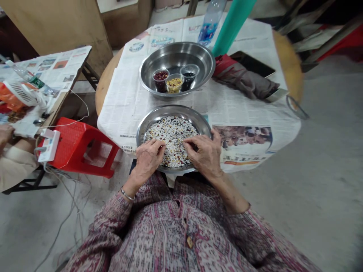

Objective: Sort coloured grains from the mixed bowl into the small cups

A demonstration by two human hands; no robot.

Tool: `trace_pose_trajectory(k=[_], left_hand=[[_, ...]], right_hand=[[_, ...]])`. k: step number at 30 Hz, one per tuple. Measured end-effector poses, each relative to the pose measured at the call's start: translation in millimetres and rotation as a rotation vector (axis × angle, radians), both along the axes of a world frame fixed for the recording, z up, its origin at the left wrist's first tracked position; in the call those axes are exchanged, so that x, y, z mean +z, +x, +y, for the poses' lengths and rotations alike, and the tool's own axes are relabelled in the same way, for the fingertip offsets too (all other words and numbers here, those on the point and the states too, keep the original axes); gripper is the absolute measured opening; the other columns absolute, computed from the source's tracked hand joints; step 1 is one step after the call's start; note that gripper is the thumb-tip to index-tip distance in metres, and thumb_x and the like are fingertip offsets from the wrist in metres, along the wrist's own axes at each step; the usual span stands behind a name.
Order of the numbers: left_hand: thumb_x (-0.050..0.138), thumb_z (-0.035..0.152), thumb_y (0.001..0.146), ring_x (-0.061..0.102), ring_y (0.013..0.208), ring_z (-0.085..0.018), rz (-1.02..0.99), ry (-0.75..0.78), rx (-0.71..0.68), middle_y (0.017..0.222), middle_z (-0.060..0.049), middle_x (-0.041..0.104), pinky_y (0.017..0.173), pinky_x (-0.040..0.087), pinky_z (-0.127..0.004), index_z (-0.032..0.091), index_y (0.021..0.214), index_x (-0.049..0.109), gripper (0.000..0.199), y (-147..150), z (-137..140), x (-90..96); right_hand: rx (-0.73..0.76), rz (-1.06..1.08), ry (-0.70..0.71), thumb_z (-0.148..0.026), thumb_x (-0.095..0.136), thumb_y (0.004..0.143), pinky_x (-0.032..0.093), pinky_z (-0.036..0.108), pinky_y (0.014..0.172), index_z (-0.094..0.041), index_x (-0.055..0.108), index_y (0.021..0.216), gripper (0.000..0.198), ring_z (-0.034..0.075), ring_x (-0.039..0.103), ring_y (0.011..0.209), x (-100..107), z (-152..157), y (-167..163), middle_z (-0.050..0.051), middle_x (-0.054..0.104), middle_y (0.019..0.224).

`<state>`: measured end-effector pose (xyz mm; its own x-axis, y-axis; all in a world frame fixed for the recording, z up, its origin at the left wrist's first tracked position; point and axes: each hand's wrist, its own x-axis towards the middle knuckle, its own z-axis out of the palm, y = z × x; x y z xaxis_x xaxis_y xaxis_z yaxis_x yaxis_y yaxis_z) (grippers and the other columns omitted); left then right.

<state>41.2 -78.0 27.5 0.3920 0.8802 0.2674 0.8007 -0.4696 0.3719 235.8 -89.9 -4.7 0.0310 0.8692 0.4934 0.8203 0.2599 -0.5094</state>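
Note:
A shallow steel basin [202, 121] at the table's near edge holds white rice-like grains mixed with red, yellow and black grains and beans [172, 141]. Over its left side, my left hand [149, 156] has thumb and forefinger pressed together at the mix; anything between them is too small to make out. At the right rim my right hand [205, 153] makes a similar pinch, its contents also hidden. Behind stands a larger steel basin [147, 62] with three clear plastic cups: one of dark red beans [160, 78], one of yellow grains [174, 84], one of black beans [188, 77].
Newspaper [119, 102] covers the round table. A folded umbrella [244, 77], a dark phone-like slab [255, 64], a teal tube [232, 28] and a plastic bottle [210, 24] lie or stand behind. Left are a red stool [76, 147], a power strip [52, 145] and another person's hand [5, 134].

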Motion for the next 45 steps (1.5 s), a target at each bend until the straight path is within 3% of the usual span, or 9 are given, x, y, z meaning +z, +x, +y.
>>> trace_pose_trajectory(k=[20, 29, 35, 41, 45], left_hand=[[0.057, 0.018, 0.096, 0.064, 0.084, -0.014, 0.015, -0.047, -0.010, 0.089, 0.000, 0.069, 0.079, 0.049, -0.026, 0.021, 0.094, 0.064, 0.008, -2.3, 0.1, 7.4], [0.059, 0.019, 0.095, 0.063, 0.098, -0.017, 0.102, -0.047, -0.073, 0.099, -0.002, 0.069, 0.094, 0.050, -0.031, 0.021, 0.102, 0.065, 0.010, 13.3, 21.3, 4.3], [0.057, 0.018, 0.096, 0.062, 0.095, -0.018, 0.163, -0.091, -0.087, 0.094, -0.003, 0.068, 0.088, 0.049, -0.030, 0.021, 0.093, 0.066, 0.010, 21.5, 27.7, 0.0], [0.055, 0.016, 0.095, 0.062, 0.087, -0.015, 0.033, -0.065, -0.030, 0.088, -0.002, 0.068, 0.083, 0.049, -0.029, 0.020, 0.091, 0.064, 0.010, 11.2, 24.2, 5.9], [0.055, 0.011, 0.091, 0.061, 0.074, -0.012, -0.192, -0.097, -0.023, 0.084, -0.001, 0.069, 0.075, 0.050, -0.027, 0.017, 0.091, 0.064, 0.012, 1.5, 25.1, 9.0]], right_hand=[[0.051, 0.099, -0.008, -0.029, 0.055, 0.093, 0.024, 0.054, 0.116, -0.025, 0.071, 0.086, 0.018, 0.019, 0.068, 0.080, 1.7, -1.8, 3.1, -0.001, 0.077, 0.084], [0.039, 0.085, 0.002, -0.027, 0.054, 0.093, 0.025, 0.055, 0.116, -0.026, 0.071, 0.090, 0.017, 0.019, 0.069, 0.080, -1.2, -2.7, 2.6, 0.000, 0.077, 0.085], [0.036, 0.064, 0.019, -0.025, 0.054, 0.093, 0.026, 0.053, 0.116, -0.025, 0.070, 0.090, 0.016, 0.019, 0.069, 0.081, -2.9, -2.4, 3.0, -0.001, 0.077, 0.088], [0.034, 0.062, 0.053, -0.023, 0.056, 0.092, 0.027, 0.052, 0.116, -0.024, 0.070, 0.089, 0.014, 0.018, 0.069, 0.079, -2.7, -1.9, 3.0, -0.001, 0.077, 0.086], [0.034, 0.064, 0.058, -0.023, 0.057, 0.091, 0.028, 0.052, 0.115, -0.024, 0.070, 0.088, 0.014, 0.018, 0.069, 0.078, -2.8, -1.9, 2.7, -0.001, 0.077, 0.085]])
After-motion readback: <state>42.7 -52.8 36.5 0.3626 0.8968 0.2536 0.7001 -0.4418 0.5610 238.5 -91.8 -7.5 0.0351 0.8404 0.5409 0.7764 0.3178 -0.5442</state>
